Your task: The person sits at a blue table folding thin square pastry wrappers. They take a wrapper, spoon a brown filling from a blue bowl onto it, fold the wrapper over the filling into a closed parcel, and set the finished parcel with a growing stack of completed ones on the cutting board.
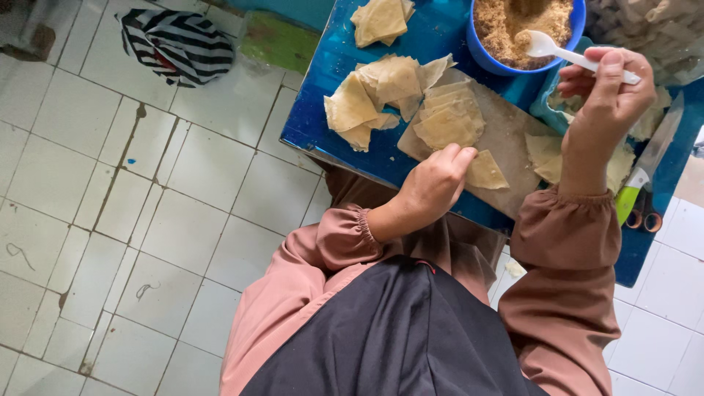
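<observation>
My left hand (438,181) rests its fingertips on a pale triangular dough wrapper (488,171) lying on a brown cutting board (506,132). My right hand (605,99) grips the handle of a white plastic spoon (548,48), whose bowl sits over the brown crumbly filling in a blue bowl (484,51). More dough wrappers lie stacked on the board (449,121) and piled loosely on the blue table (374,95).
A blue table (323,110) holds another wrapper pile (381,18) at the back, a knife with a green handle (649,165) and scissors (644,218) at right. A striped cloth (176,44) lies on the white tiled floor (147,205).
</observation>
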A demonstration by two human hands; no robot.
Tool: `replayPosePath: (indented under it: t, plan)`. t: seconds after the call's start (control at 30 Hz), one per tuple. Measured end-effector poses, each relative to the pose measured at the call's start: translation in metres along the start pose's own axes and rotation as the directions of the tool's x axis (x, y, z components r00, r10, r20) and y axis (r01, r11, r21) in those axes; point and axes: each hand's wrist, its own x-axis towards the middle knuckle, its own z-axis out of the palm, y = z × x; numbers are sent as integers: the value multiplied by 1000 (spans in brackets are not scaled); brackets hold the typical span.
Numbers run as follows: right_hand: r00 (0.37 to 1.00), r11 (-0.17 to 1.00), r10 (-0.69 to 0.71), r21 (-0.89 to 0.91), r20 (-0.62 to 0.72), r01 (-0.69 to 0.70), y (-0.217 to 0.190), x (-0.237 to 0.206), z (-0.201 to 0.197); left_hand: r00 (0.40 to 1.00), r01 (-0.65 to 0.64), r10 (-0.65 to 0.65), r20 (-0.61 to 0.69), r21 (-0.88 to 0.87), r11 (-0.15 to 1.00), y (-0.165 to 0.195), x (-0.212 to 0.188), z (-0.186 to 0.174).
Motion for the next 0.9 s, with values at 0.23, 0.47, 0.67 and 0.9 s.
replayPosePath:
  t: [0.23,0.47,0.67,0.9]
  plan:
    - [1000,1000,-2,-10,-13,2,1,-1,2,1000,13,-13,4,18,1000,1,0,0]
    - [996,998,51,24,-70,-49,-4,-2,3,1000,5,-2,-29,80,997,2,0,1]
    - [970,963,210,196,-120,-184,-35,-42,-15,996,88,-83,-31,243,966,1,1,-1]
    - [938,920,339,234,-70,-315,-74,-137,-18,997,67,-62,-41,137,988,0,1,-2]
